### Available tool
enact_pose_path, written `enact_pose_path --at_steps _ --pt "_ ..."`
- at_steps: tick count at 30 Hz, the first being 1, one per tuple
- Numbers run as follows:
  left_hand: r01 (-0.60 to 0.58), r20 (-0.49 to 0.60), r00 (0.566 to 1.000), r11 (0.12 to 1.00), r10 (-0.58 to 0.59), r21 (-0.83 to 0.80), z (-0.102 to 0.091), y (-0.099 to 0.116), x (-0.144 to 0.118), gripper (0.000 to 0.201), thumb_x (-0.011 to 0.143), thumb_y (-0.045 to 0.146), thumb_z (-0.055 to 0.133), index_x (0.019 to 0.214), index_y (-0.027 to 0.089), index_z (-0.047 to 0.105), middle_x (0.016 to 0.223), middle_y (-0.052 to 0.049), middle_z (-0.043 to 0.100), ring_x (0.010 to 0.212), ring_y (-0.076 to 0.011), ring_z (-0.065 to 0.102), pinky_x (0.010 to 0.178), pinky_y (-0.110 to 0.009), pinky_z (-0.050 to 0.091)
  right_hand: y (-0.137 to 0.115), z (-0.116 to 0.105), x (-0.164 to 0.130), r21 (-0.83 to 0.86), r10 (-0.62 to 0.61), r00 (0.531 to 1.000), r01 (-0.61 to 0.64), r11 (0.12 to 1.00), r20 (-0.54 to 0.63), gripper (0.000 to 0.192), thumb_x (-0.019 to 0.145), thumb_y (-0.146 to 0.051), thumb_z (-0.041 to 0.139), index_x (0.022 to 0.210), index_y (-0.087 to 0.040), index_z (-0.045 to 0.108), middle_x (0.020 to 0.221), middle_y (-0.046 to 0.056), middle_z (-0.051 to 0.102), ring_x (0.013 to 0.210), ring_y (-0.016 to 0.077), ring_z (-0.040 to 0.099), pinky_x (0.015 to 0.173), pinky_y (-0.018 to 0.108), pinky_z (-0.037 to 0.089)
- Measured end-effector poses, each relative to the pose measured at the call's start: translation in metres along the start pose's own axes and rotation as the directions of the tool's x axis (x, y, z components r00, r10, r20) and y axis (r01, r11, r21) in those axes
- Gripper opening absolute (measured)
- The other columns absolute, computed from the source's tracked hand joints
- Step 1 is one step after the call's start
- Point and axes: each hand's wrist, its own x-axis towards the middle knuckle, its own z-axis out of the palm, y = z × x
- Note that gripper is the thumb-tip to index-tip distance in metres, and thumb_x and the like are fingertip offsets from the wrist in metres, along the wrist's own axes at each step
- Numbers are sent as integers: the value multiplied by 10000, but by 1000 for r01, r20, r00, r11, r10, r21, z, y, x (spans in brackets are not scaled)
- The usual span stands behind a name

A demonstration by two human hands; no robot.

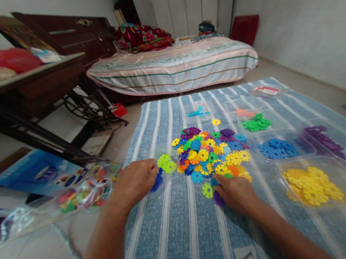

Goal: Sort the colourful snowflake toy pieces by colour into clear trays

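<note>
A heap of toothed plastic snowflake discs in many colours lies mid-cloth. My right hand reaches into its near edge with thumb and fingers drawn together, beside a purple disc and a lime disc. A teal disc shows at its fingertips; whether it is gripped is unclear. To the left of the heap, my left hand is closed, knuckles up, beside a clear container holding lime discs and dark blue discs. Its fingertips and anything in them are hidden.
Clear tubs on the striped cloth hold yellow discs, blue discs, purple discs, green discs and light blue discs. A lidded box stands far right. Bags of colourful pieces sit at left.
</note>
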Motion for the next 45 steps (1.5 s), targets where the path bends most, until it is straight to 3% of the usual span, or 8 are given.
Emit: enact_pose_path --at_steps 8,14,19,23,30,36,40,45 --pt "51 194 978 990 -77 131 17 -13 20 206 737 240 470 756 183 667 873 -95 691 831 -231 628 642 -286 423 -2 -4 1 2 4 1000 -5 1000 28 278 864 -329 449 1080 -242 603 786 89 698 739 231 654 588 264 358" --pt "164 33 985 979 -169 121 10 -1 4 283 815 300 430 943 172 647 960 -137 681 913 -283 619 697 -336 429 7 4 -2 264 -2 998 19 964 -63 161 835 -290 489 850 -229 637 731 8 678 681 154 614 587 229 326" --pt "-201 5 979 960 206 -194 32 44 -15 254 865 342 409 909 220 627 887 -46 684 852 -205 615 713 -294 417 11 0 -1 478 16 993 42 877 -117 212 833 -329 478 716 -221 618 594 -26 611 561 121 547 530 213 320" --pt "-239 45 966 946 254 -219 70 79 -14 257 850 344 445 963 175 603 959 -105 666 924 -268 606 772 -366 433 17 -14 10 492 11 983 81 867 -181 256 828 -333 459 664 -221 620 562 -31 598 553 119 544 524 210 338" --pt "-253 0 964 917 266 -309 108 88 -6 302 804 390 544 1023 187 585 1103 -127 596 1087 -291 520 904 -395 396 24 -63 102 354 84 938 43 934 -337 243 761 -292 502 593 -194 648 556 -10 606 567 129 541 529 220 330" --pt "-233 -35 969 864 243 -447 115 79 -5 229 742 347 594 914 199 568 977 -74 623 927 -235 567 779 -330 415 21 -121 186 382 245 843 -52 923 -478 327 809 -341 453 878 -142 703 760 78 669 695 174 574 592 253 363" --pt "-176 -15 979 811 202 -558 115 77 -2 104 716 244 567 814 209 558 786 -3 626 741 -170 573 628 -261 374 16 -106 168 395 218 870 -29 918 -442 319 803 -354 467 856 -152 708 721 62 665 659 165 573 583 248 367" --pt "-120 -7 987 705 161 -699 115 78 2 24 703 210 549 723 196 547 638 30 558 640 -134 529 573 -228 329 8 -55 93 426 38 961 86 901 -274 271 795 -338 480 742 -191 702 564 -19 607 528 111 529 510 206 331"
